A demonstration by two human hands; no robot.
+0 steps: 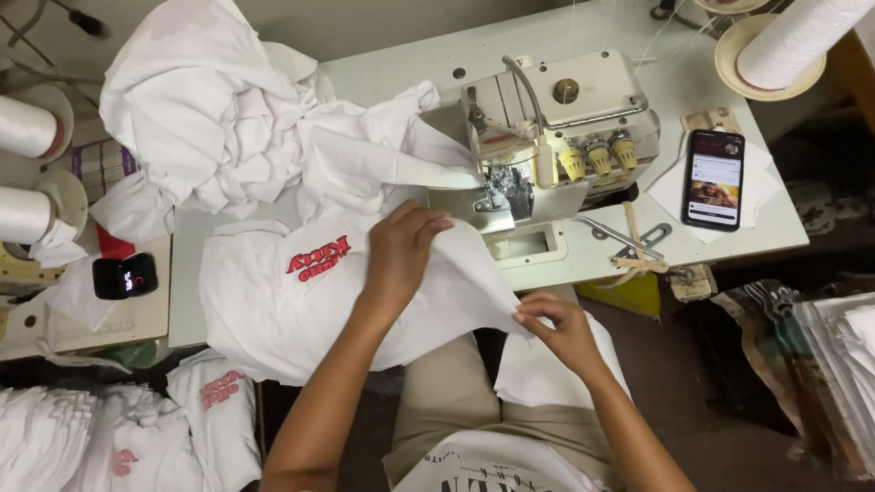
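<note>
White cotton everywhere. Far left: thread cones (25, 128), a black device (125, 276) on the side shelf, stacked white pieces (109, 437) below. Heap of white fabric (214, 118) piled at the table's back left. White garment (301, 301) with a red print (318, 258) lies on the table edge, draping toward the lap. Left hand (401, 255) rests flat on it just beside the sewing machine (547, 137), fingers together, pressing cloth down. Right hand (558, 323) sits off the table edge, thumb and fingertips pinching the garment's free corner. Fabric looks light, soft, limp (will slide and bunch), so best held at edges or seams, kept taut between both hands. Phone (714, 179) lies right of the machine; large thread cone (784, 41) far right.
</note>
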